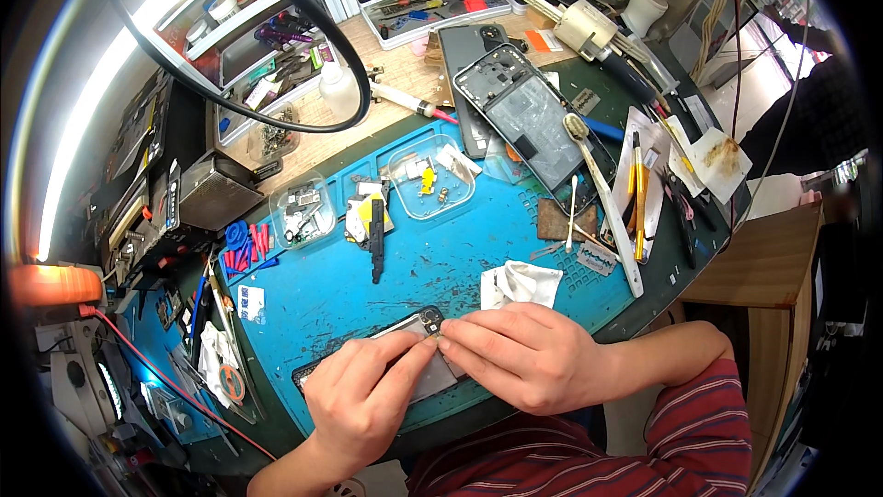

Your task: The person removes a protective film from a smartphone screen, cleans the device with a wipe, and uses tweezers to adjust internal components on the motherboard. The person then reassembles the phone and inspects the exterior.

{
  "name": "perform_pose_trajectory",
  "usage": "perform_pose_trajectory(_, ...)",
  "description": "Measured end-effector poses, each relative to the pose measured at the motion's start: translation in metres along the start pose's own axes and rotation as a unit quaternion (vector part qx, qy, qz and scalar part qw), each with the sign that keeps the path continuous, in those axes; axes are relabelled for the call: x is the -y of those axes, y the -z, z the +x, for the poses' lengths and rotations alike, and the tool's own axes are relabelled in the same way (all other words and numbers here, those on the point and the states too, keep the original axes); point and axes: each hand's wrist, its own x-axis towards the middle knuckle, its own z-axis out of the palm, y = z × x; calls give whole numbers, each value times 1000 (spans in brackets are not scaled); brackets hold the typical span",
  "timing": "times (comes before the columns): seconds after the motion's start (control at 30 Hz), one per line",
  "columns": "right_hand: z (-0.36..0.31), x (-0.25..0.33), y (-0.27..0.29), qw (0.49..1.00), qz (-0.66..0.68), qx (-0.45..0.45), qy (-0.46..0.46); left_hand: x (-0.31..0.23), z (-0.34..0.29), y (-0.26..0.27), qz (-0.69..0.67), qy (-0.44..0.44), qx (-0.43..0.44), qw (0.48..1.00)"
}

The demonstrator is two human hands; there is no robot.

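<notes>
A smartphone [425, 319] lies at the near edge of the blue repair mat [441, 253], its black camera corner pointing away from me. My left hand [361, 396] rests over the phone's left part, thumb and index finger pinched near the camera corner. From the right, my right hand [526, 354] reaches to the same spot, its fingertips pressed together and almost touching the left ones. A tiny yellowish bit shows between the fingertips, too small to name. Both hands cover much of the phone. Just beyond the right hand sits a crumpled white wipe [521, 284].
Two clear plastic boxes [432, 212] [303, 238] of small parts stand farther back. A black strip-shaped part [377, 241] lies between them and me. An opened phone frame [524, 120], a toothbrush [607, 212], a cotton swab [572, 214] and a razor blade [593, 258] lie at right.
</notes>
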Motion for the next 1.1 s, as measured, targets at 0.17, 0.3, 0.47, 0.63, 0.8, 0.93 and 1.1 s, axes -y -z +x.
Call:
perform_pose_trajectory(0.17,0,0,1,1000,-3,4,2,1,-2,-1,5,-3,-3,1000)
perform_pose_trajectory(0.3,0,0,1,1000,-5,4,3,1,-2,-1,7,-5,-1,1000)
perform_pose_trajectory(0.47,1,0,0,1000,-7,4,2,0,-2,-1,12,-11,4,1000)
perform_pose_trajectory(0.63,0,1,0,1000,-5,9,-2,0,-2,-2,12,-10,1,1000)
perform_pose_trajectory(0.8,0,2,0,1000,-8,8,-6,-2,0,-1,12,-5,1,1000)
perform_pose_trajectory(0.93,0,1,2,1000,11,12,-14,-2,-1,-1,12,-1,2,1000)
perform_pose_trajectory(1.1,-3,-3,-1,995,85,-14,-48,2,-2,-2,2,-8,-4,1000)
